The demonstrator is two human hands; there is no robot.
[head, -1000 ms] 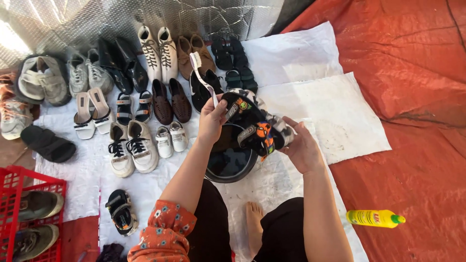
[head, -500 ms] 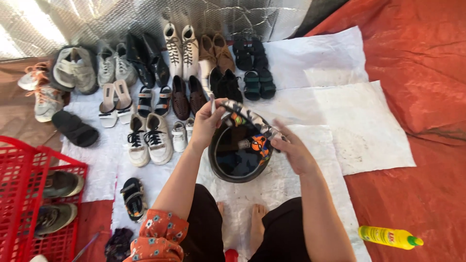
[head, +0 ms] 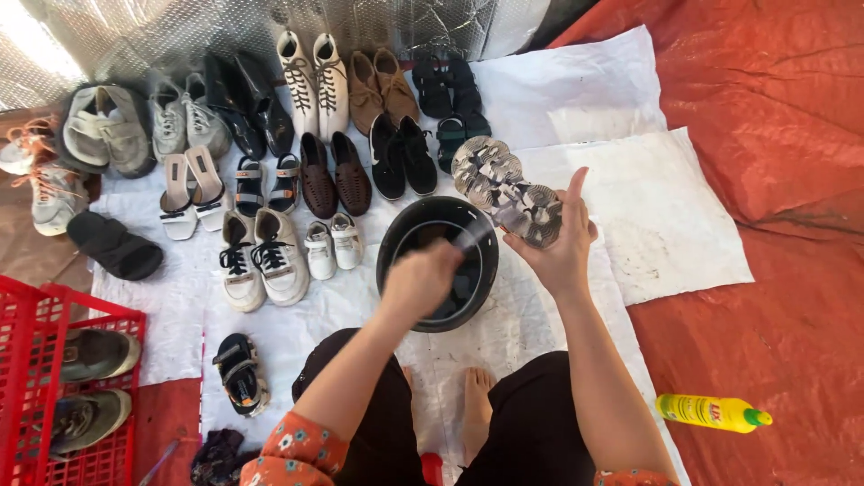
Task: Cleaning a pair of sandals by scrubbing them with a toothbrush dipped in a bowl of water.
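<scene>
Closest to you are your bare feet (head: 477, 396) on the white sheet (head: 531, 333), with your knees in dark trousers on each side. By your left knee lies one small black sandal (head: 239, 372), and past it at the edge sits a red crate (head: 36, 315) with grey shoes inside. On your right, a yellow bottle (head: 706, 411) with a green cap lies on its side on the orange tarp (head: 774, 225), well away from your arm. A bit farther out is the black bowl (head: 438, 263), standing on the sheet right in front of you. Your left hand (head: 421, 281) is over the bowl, closed in a fist around a thin handle; it is blurry, so you cannot tell what the tool is. Your right hand (head: 556, 252) is just beside the bowl's right rim, fingers wrapped tight on a sandal (head: 507, 189), thumb pointing up. The sandal is held in the air with its grey patterned sole facing you, over the far right edge of the bowl. Farther away, many pairs of shoes sit in rows: little white shoes (head: 332, 244), white sneakers with black laces (head: 262, 257), brown loafers (head: 334, 174), black flats (head: 402, 155), and tall white boots (head: 312, 83) at the back by the shiny silver wall (head: 180, 36).
</scene>
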